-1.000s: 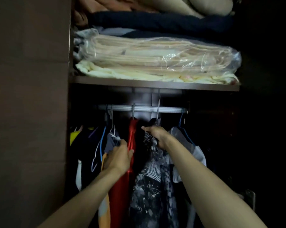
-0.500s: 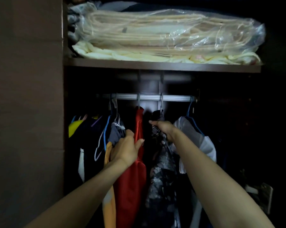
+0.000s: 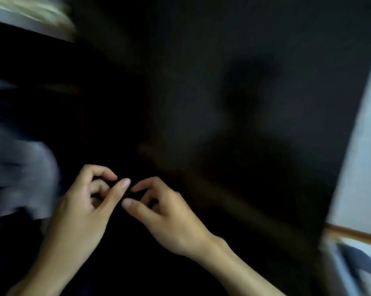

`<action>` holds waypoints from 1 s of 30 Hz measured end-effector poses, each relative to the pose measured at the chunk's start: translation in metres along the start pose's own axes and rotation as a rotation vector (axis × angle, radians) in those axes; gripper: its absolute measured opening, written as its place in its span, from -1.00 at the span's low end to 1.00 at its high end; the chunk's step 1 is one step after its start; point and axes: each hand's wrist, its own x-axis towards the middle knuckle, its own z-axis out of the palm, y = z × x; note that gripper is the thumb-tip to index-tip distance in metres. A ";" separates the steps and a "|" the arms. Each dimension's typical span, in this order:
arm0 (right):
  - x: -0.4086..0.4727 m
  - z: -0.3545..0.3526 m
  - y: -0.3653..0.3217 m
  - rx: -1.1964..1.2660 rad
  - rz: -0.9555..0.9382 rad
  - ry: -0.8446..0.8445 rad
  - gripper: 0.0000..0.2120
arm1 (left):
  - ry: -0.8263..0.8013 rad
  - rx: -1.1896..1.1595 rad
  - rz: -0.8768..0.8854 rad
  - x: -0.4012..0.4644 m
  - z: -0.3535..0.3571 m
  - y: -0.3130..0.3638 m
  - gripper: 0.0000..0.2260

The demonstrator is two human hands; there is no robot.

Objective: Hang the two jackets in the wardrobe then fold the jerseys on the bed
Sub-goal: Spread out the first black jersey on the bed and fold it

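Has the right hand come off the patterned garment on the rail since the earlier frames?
Yes. The right hand now hangs low beside the left hand, fingers loosely curled; no rail is in view, and the camera swung too.

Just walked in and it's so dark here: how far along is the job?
Hard to say. Done: nothing can be confirmed; the frame is blurred and mostly black. In hand: the left hand and right hand are close together, fingers curled, holding nothing I can make out. A blurry grey cloth shows at left. Left: no jerseys or bed are in view, so the folding is apparently not begun.
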 end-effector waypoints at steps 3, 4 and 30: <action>-0.075 -0.088 0.015 -0.127 0.060 0.157 -0.72 | -0.181 -0.248 0.148 -0.021 0.090 0.070 -0.78; -0.099 -0.118 0.019 -0.145 0.087 0.234 -0.75 | -0.235 -0.310 0.204 -0.030 0.116 0.097 -0.79; -0.723 -0.426 0.195 -0.397 1.280 1.227 -0.79 | -1.460 -0.215 0.660 -0.389 0.661 0.400 -0.72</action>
